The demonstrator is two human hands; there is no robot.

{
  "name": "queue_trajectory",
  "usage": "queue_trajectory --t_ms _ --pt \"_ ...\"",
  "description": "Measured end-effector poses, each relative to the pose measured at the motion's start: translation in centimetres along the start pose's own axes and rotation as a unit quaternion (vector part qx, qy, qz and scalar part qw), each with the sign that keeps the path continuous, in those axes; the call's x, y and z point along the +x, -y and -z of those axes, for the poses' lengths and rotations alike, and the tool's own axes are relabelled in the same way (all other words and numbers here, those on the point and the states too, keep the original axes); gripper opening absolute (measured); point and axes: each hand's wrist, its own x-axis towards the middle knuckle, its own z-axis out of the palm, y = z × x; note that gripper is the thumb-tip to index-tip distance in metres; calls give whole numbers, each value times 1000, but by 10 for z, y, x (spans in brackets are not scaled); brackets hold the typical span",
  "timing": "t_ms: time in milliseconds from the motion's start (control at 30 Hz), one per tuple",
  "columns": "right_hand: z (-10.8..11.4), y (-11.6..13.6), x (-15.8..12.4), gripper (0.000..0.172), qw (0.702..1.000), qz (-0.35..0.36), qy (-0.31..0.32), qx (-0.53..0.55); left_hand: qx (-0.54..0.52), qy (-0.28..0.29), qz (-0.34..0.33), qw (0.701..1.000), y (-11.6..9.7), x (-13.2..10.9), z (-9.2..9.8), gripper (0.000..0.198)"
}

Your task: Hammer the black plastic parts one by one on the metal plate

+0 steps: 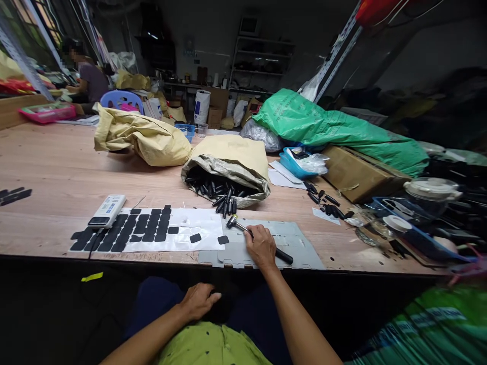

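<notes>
Small hammer (283, 255), black grip, metal shaft, held aslant over grey board (299, 241) in right fingers (250, 239).

Soft light covers the table (57, 172); behind it the wall (211, 25) is dim; below-right, a green sack (437, 324) looks smeared.

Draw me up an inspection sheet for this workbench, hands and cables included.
Surface: wood-look table, bearing a white sheet and a grey board.
Things in use: hammer, gripped above the board.
Clutter: open sack, black parts at its mouth; black pads on the sheet.
Hands: right hand holds the hammer; left hand is over the lap, nothing seen in it.
Cables: black cord runs from the white device toward the near edge.
Surroundings: seated person at back left; green bag over a cardboard box.
</notes>
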Motion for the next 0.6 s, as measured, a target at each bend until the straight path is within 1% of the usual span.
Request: queue_trajectory --t_ms 33,67,100,133,200,267,300,367,400,433,467,500,533,600 --pt "0 0 0 15 1000 1 0 3 9 17 34 999 6 5 -3 36" --pt "0 0 0 15 1000 2 -2 5 17 34 49 998 9 9 -5 38" --pt "1 0 0 15 1000 2 -3 5 23 49 44 998 10 11 -4 38" --pt "1 1 0 15 1000 2 -4 5 29 64 22 997 7 11 -2 39" --pt "1 0 0 15 1000 1 -4 3 39 97 -56 993 -6 7 10 43" --pt "1 0 0 15 1000 0 0 2 26 127 -133 983 -27 1 30 40" --pt "1 0 0 15 1000 -1 1 2 0 142 -167 976 -38 0 42 36" --pt "1 0 0 15 1000 -2 3 1 -90 160 -222 958 -58 4 70 34" --pt "1 0 0 15 1000 -2 3 1 -138 157 -239 948 -66 11 85 35" --pt "1 0 0 15 1000 -1 2 0 -180 132 -248 943 -72 20 100 36" --pt "1 0 0 15 1000 1 0 0 -209 88 -249 942 -76 32 114 35" --pt "1 0 0 15 1000 2 -1 0 -224 17 -237 945 -78 45 127 33" --pt "1 0 0 15 1000 3 -2 1 -223 -70 -218 948 -78 60 139 30" --pt "1 0 0 14 1000 3 -2 3 -181 -236 -140 944 -76 91 161 26"
